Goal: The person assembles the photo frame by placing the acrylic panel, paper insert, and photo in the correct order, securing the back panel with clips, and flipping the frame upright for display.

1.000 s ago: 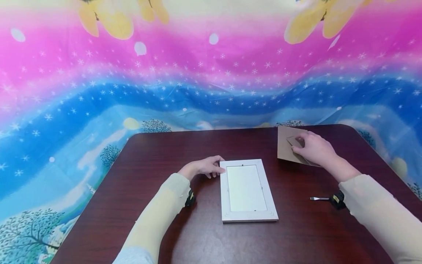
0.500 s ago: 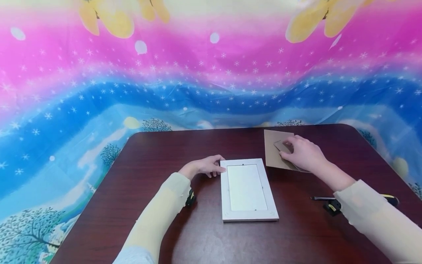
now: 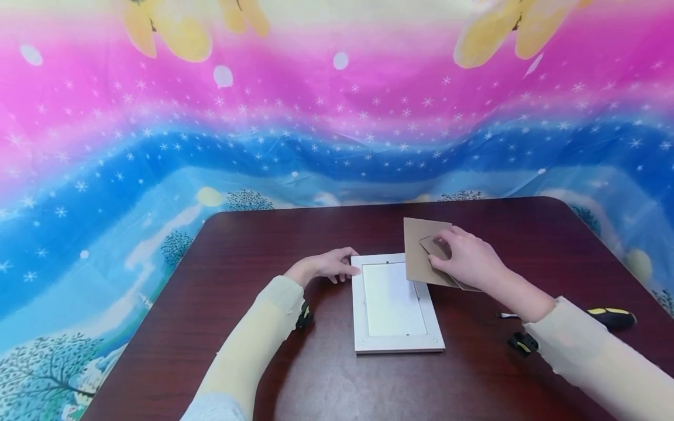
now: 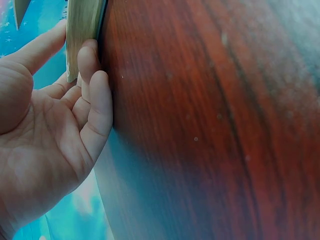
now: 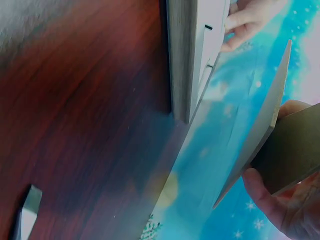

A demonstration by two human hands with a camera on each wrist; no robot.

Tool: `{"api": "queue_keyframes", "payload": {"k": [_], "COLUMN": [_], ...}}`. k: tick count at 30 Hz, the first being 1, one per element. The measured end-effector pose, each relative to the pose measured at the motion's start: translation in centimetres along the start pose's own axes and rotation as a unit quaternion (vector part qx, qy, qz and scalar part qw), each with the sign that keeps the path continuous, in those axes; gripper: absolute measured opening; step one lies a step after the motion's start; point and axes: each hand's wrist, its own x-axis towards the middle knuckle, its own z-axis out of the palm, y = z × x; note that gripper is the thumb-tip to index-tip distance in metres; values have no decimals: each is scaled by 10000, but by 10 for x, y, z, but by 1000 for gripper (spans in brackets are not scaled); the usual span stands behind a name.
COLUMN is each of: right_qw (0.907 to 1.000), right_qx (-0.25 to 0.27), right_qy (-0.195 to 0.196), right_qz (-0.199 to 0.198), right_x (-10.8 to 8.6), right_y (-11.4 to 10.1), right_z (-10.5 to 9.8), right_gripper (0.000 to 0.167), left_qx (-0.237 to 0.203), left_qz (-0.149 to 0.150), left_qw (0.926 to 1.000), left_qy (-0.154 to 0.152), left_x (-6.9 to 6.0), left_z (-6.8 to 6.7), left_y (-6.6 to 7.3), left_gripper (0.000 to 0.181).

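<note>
A white picture frame (image 3: 360,316) lies on the table with a pale panel (image 3: 392,304) inside its border. My left hand (image 3: 330,265) grips the frame's upper left corner; in the left wrist view its thumb and fingers (image 4: 100,100) are at the frame's edge (image 4: 80,40). With my right hand (image 3: 471,254) I pinch the stand flap of a brown backing board (image 3: 418,257), tilted above the frame's upper right part. The right wrist view shows the flap (image 5: 295,150) between thumb and fingers, and the board (image 5: 260,130) apart from the frame (image 5: 182,60).
A screwdriver with a black and yellow handle (image 3: 613,317) lies on the dark red table (image 3: 274,234) at the right, partly behind my right forearm; its tip (image 5: 28,215) shows in the right wrist view. A patterned cloth (image 3: 337,117) hangs behind the table.
My right hand has carried the brown board left and nearer, from the right of the frame to over its upper right corner. The left hand and the frame have stayed put.
</note>
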Motion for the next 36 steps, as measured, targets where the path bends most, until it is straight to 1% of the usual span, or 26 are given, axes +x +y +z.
{"api": "queue_keyframes", "payload": {"k": [8,13,17,28,36], "right_qw": [9999,9997,9993,9966,9946], "right_qx": [28,-26,-125,-247,-286], "right_qy": [-27,31,13,-274,-466], "right_qz": [-104,-231,-360,-733,-879], "right_x": [-5,-8,-12,-19,-25], "right_y": [-13,-19,-26,-46,-57], "right_z": [6,9,11,23,33], "right_gripper": [40,39,39,38,35], "left_qx": [-72,-89,-94,-98,-93], "left_qz": [-4,25,-13,-4,-3], "left_qw": [10000,9999,9999,10000,10000], "left_qy": [-12,-41,-57,5,22], "left_x": [-1,-1,-1,0,0], "left_z": [-1,-1,-2,0,0], "left_y": [0,0,1,0,1], "left_gripper": [37,37,38,38,37]}}
